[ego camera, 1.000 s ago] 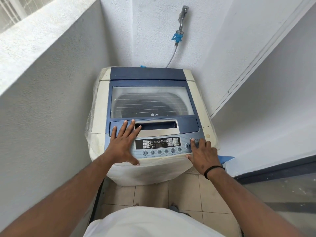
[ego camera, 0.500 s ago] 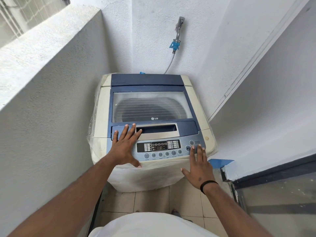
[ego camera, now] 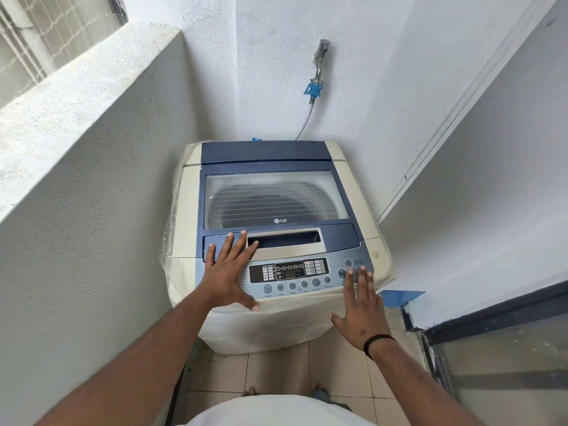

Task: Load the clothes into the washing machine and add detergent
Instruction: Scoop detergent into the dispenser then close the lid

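Standing in a narrow alcove, the person looked down at a top-loading washing machine point(ego camera: 276, 241) pushed against the back wall. On the far left a rough grey parapet wall point(ego camera: 92, 124) ran toward the corner, with a wire mesh window point(ego camera: 46, 32) above it. Clear plastic wrap point(ego camera: 172, 241) clung to the machine's cream left side.

The left hand point(ego camera: 226, 272) lay flat with its fingers spread, the fingertips on the blue front edge of the closed lid point(ego camera: 276, 195) just beside the recessed lid handle point(ego camera: 284, 239), the thumb reaching down over the front rim of the control panel point(ego camera: 289, 276). Through the lid's window a dark drum showed; whether clothes were inside could not be told.

Right of the panel's display and row of round buttons, the right hand point(ego camera: 361, 305) was also flat, fingers straight and close together, fingertips resting by the start button near the power button point(ego camera: 348, 263). A black band point(ego camera: 378, 341) circled that wrist. Neither hand held anything.

Behind the machine a tap point(ego camera: 321, 56) stuck out of the white wall, with a blue connector point(ego camera: 313, 90) and a hose point(ego camera: 305, 123) leading down behind the machine. Beige floor tiles point(ego camera: 276, 373) lay below, and on the right a dark-framed glass door point(ego camera: 507, 364) stood beside a blue object point(ego camera: 399, 296) on the floor.
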The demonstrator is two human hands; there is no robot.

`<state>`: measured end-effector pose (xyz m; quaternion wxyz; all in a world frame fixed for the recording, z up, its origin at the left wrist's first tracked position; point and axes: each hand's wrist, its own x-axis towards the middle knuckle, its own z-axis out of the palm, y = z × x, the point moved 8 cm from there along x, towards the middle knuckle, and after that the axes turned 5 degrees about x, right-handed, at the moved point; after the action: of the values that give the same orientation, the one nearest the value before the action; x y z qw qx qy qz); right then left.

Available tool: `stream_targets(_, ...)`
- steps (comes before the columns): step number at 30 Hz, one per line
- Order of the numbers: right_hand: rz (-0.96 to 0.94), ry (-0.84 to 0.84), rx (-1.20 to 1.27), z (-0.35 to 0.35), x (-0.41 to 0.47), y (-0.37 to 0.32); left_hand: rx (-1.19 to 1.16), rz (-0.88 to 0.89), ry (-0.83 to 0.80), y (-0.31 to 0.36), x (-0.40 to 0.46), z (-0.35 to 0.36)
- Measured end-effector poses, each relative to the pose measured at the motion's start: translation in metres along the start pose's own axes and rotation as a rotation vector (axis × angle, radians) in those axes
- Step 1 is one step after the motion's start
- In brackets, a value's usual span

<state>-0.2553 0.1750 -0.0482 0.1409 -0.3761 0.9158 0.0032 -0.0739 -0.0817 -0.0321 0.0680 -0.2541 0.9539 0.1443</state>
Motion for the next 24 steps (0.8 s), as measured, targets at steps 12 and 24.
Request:
stream_targets(12,-0.001,-0.015,0.034,-0.007,0.001,-0.001,-0.012,0.004,0.001,0.0,0.001,0.001)
stream_targets(24,-0.083,0.111,0.114,-0.039,-0.014,-0.038,-0.014,0.005,0.003,-0.001,0.0,0.001)
